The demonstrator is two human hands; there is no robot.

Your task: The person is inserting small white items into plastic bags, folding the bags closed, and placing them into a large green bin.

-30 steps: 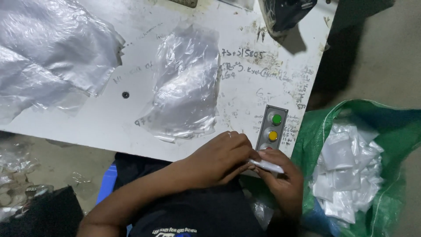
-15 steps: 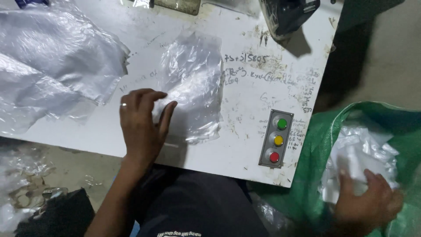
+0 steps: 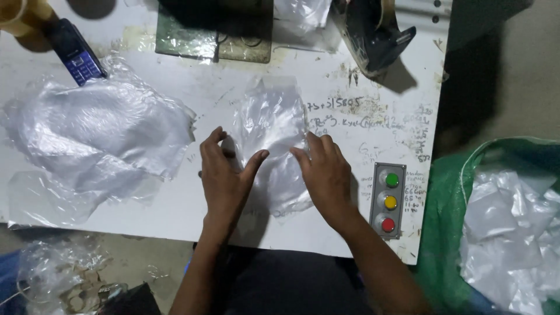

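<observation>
A small stack of clear plastic bags (image 3: 271, 125) lies flat in the middle of the white worktable (image 3: 146, 224). My left hand (image 3: 224, 175) rests on the stack's left side, fingers spread and thumb pointing right. On the right edge of the stack sits my right hand (image 3: 326, 175), palm down with fingers together. Neither hand grips a bag; both lie flat on the plastic.
A heap of crumpled clear plastic (image 3: 99, 140) lies at the left. A dark mobile phone (image 3: 76, 52) is at the far left, a tape dispenser (image 3: 373, 38) far right, a metal plate (image 3: 216, 32) at the back. A three-button control box (image 3: 389, 201) sits beside a green sack (image 3: 501, 227).
My right hand has come out of the green sack and up onto the bag stack. My left hand has shifted right to the stack's left side.
</observation>
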